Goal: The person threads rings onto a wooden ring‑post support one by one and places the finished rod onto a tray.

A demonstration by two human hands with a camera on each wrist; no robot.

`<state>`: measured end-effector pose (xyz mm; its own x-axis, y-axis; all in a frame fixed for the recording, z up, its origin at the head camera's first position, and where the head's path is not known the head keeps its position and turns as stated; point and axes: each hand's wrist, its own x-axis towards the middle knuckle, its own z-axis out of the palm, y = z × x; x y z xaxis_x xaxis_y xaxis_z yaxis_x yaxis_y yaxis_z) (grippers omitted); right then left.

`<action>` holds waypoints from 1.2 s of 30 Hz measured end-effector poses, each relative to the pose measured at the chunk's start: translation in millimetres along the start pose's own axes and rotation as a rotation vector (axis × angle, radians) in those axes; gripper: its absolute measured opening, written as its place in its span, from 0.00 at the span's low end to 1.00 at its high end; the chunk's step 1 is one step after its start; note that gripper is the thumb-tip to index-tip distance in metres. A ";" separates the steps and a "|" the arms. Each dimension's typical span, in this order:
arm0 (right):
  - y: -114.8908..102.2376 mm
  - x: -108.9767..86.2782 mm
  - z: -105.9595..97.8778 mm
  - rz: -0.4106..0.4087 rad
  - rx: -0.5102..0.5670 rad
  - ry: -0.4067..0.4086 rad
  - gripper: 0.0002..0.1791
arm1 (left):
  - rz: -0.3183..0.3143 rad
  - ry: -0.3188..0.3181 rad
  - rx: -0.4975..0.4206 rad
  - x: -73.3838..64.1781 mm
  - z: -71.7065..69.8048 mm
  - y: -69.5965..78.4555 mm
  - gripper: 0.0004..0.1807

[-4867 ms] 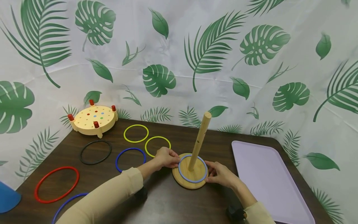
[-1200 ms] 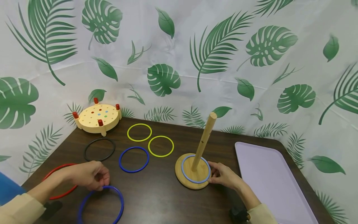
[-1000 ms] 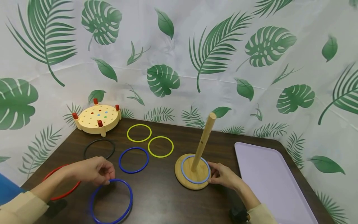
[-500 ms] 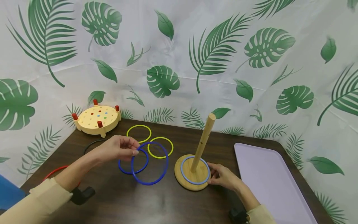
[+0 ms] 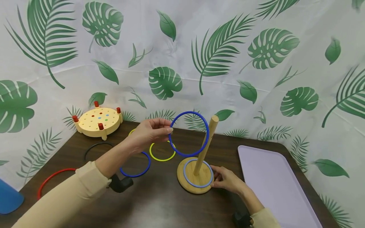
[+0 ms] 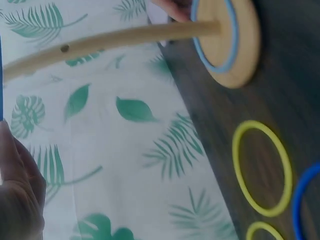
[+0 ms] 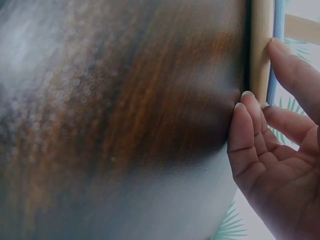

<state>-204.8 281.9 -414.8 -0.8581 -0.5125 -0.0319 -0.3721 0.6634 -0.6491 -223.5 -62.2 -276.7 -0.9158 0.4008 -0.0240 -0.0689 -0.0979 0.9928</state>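
Observation:
My left hand (image 5: 151, 133) pinches a dark blue ring (image 5: 188, 155) between thumb and fingers. The ring hangs in the air, tilted up, and its right side overlaps the wooden peg (image 5: 213, 125) in the head view. That peg rises from a round wooden base (image 5: 182, 182), and a light blue ring (image 5: 198, 186) lies flat around its foot. At the base's right rim my right hand (image 5: 228, 180) holds on with thumb and fingers. In the right wrist view its thumb and fingertips meet the base's edge (image 7: 260, 55). Only a sliver of the held ring shows in the left wrist view.
Another blue ring (image 5: 135, 175), yellow rings (image 5: 162, 160), a black ring (image 5: 85, 153) and a red ring (image 5: 45, 180) lie left on the dark table. Behind them stands a cream pegged toy (image 5: 98, 122). A lilac tray (image 5: 273, 183) lies right, a blue object (image 5: 9, 198) far left.
My left hand left the base, took up the dark blue ring at the near left, and carried it up and rightward to the peg. The right hand stays at the base.

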 end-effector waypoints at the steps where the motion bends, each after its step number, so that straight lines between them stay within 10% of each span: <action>1: 0.1 0.1 0.2 0.001 0.004 -0.001 0.40 | 0.009 -0.003 -0.016 2.4 4.4 1.7 0.13; 19: 1.1 0.6 -0.7 -0.012 0.019 -0.014 0.39 | -0.021 -0.020 -0.121 45.9 52.9 -9.7 0.16; 36: 1.9 -0.8 -1.1 -0.013 -0.008 0.022 0.28 | -0.274 0.131 0.043 57.4 47.7 -122.4 0.11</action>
<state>-205.2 284.2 -415.2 -0.8606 -0.5093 -0.0070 -0.3860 0.6610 -0.6435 -248.8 16.2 -394.0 -0.9086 0.2863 -0.3042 -0.3066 0.0375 0.9511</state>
